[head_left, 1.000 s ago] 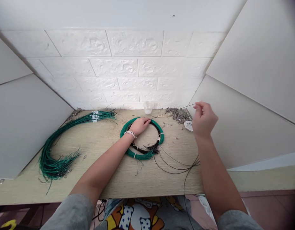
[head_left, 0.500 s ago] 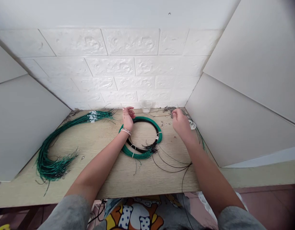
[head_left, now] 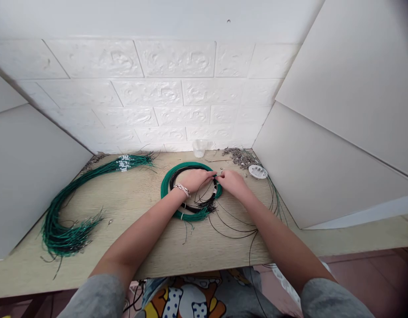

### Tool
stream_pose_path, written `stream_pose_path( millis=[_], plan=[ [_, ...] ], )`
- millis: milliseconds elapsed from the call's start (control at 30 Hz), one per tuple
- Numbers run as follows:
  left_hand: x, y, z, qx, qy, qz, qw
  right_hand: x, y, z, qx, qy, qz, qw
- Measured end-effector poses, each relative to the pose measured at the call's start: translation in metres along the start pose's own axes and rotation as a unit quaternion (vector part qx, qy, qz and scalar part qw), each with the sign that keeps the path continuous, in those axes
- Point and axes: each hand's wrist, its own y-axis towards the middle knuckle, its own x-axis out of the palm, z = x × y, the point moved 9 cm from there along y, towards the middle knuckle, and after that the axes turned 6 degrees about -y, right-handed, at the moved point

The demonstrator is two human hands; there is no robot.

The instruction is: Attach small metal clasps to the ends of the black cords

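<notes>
Over the far right of a green and black wire coil (head_left: 166,182), my two hands meet fingertip to fingertip. My left hand (head_left: 197,179) is closed in a pinch on a thin dark wire (head_left: 199,189), part of which loops below the fingers. My right hand (head_left: 233,182) is closed too, its fingertips at the wire's end; whatever small thing it pinches is hidden. White ties bind the coil, and its loose black and green ends (head_left: 204,212) bunch at the near right.
A bent green wire bundle (head_left: 62,198) with white connectors (head_left: 124,163) lies on the left. Along the back are a clear cup (head_left: 199,149), a thin stick (head_left: 220,160), a heap of small metal pieces (head_left: 240,157) and a white slotted disc (head_left: 257,172). Panels (head_left: 326,172) flank the table.
My right hand has come left and nearer from the heap of small pieces. My left hand has turned and moved right over the coil, closing on a wire. Both hands now meet.
</notes>
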Motion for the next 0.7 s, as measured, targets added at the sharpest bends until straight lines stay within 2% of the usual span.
stream_pose_path(
  millis=[367, 567, 700],
  plan=[
    [0.0, 0.009, 0.007, -0.001, 0.068, -0.004, 0.998, 0.005, 0.0, -0.012, -0.037, -0.035, -0.033, 0.998],
    [-0.001, 0.02, 0.009, 0.0, 0.111, -0.053, 0.992, 0.005, 0.0, -0.011, -0.038, -0.036, -0.043, 0.998],
    [-0.002, 0.026, 0.012, 0.016, 0.112, -0.063, 0.992, 0.0, 0.0, -0.006, -0.036, -0.001, -0.037, 0.999]
  ],
)
